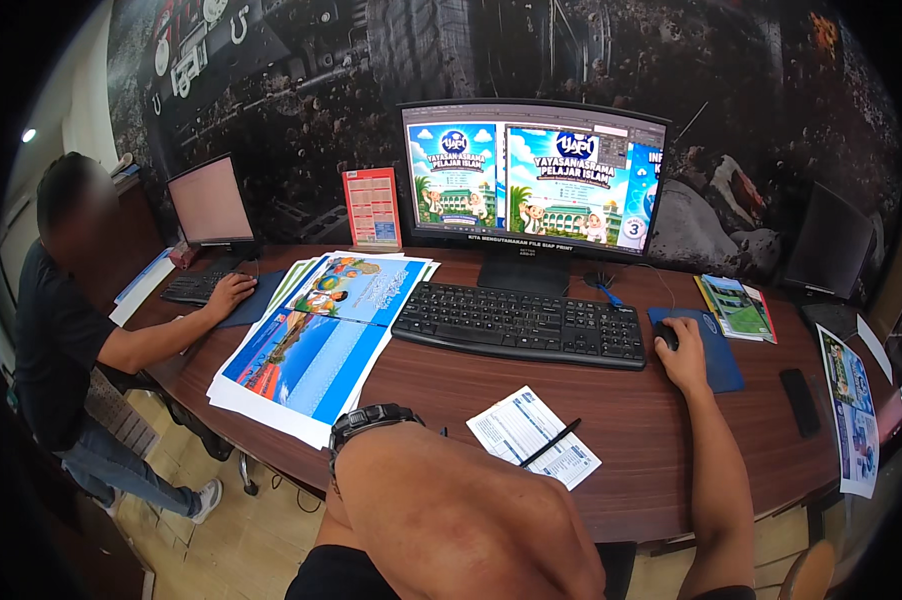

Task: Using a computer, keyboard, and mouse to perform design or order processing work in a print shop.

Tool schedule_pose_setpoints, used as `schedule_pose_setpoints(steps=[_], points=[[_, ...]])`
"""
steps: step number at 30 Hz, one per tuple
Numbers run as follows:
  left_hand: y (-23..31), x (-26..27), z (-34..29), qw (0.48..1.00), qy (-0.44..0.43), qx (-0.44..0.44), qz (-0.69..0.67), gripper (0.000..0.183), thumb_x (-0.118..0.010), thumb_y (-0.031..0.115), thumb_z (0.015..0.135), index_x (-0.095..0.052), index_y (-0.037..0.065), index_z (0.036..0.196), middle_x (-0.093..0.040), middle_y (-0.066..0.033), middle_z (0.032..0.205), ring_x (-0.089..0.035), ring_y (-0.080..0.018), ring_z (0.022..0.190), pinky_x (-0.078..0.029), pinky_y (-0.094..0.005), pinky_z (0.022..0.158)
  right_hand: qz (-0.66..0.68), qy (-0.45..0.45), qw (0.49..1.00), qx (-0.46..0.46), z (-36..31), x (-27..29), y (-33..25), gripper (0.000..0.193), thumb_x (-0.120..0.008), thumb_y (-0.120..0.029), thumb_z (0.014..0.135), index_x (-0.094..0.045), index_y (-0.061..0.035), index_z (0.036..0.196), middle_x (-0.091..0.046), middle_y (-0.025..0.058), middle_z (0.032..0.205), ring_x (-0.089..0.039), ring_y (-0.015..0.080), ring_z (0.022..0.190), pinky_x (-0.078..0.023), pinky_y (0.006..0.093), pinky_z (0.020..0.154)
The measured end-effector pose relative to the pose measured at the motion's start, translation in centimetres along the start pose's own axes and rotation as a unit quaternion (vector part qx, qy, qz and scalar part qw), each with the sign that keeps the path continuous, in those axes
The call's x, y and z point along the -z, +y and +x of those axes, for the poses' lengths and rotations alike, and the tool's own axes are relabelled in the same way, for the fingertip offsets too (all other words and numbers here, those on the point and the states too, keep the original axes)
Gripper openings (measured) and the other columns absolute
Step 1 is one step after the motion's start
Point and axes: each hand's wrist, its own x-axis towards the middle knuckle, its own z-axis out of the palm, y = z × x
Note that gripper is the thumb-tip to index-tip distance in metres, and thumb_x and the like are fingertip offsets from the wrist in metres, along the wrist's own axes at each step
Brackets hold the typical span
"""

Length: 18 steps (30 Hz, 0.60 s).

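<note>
My right hand [681, 350] rests over a black computer mouse [665, 338], its fingers curved round it on a blue mouse pad [719, 358]. To its left lies a black keyboard [521, 325]. Bent bare skin fills the lower middle of the view, with a dark wristwatch [376, 415] at its upper left end. The fingers of my left hand do not show, so whether they hold anything is hidden. Just beyond the watch is a stack of colourful printed sheets [321, 330]. A black pen [551, 443] lies across a white printed form pad [516, 425].
A lit monitor [536, 180] showing poster designs stands behind the keyboard. On the left a person [61, 310] works at a second monitor [211, 200]. A dark phone-like object [799, 402] and small leaflets [736, 307] lie at right. One printed sheet [851, 410] hangs over the desk's right edge.
</note>
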Motion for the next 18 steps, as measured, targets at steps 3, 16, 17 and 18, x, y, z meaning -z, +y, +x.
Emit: schedule_pose_setpoints(steps=[3,16,17,18], points=[[0.9,2.0,-0.2,0.994,-0.086,0.071,0.015,0.016,-0.057,0.004,0.093,-0.055,-0.008,0.084,-0.056,-0.0192,0.079,-0.059,-0.0331,0.064,-0.049,-0.0378,0.056,0.001,-0.002,1.000,-0.008,-0.1,0.1,-0.2,0.037,-0.068,-0.019,0.083,-0.064,-0.0071,0.118,-0.053,0.0164,0.126,-0.056,0.0386,0.116,-0.046,0.0433,0.098],[0.3,1.3,0.0,0.996,-0.066,0.055,0.008,0.009,-0.063,-0.007,0.090,-0.065,-0.013,0.096,-0.065,-0.0194,0.086,-0.065,-0.0284,0.066,-0.055,-0.0312,0.057,0.002,0.003,1.000,0.001,0.0,0.0,0.0,0.037,-0.067,-0.019,0.083,-0.065,-0.0070,0.118,-0.054,0.0166,0.125,-0.056,0.0391,0.115,-0.046,0.0434,0.098],[0.1,1.2,-0.1,0.996,-0.066,0.055,0.009,0.009,-0.063,-0.007,0.090,-0.065,-0.013,0.096,-0.065,-0.0194,0.086,-0.065,-0.0284,0.066,-0.055,-0.0312,0.057,0.003,0.003,1.000,0.002,0.0,0.0,-0.1,0.037,-0.067,-0.019,0.083,-0.065,-0.0070,0.118,-0.054,0.0166,0.125,-0.056,0.0391,0.115,-0.046,0.0434,0.098],[-0.2,1.0,-0.5,0.998,-0.059,0.033,0.008,0.009,-0.063,-0.007,0.090,-0.065,-0.014,0.097,-0.065,-0.0201,0.086,-0.065,-0.0288,0.067,-0.055,-0.0312,0.057,0.003,0.003,1.000,0.001,0.0,0.0,-0.2,0.037,-0.067,-0.019,0.083,-0.065,-0.0070,0.118,-0.054,0.0168,0.125,-0.056,0.0392,0.115,-0.046,0.0434,0.098]])
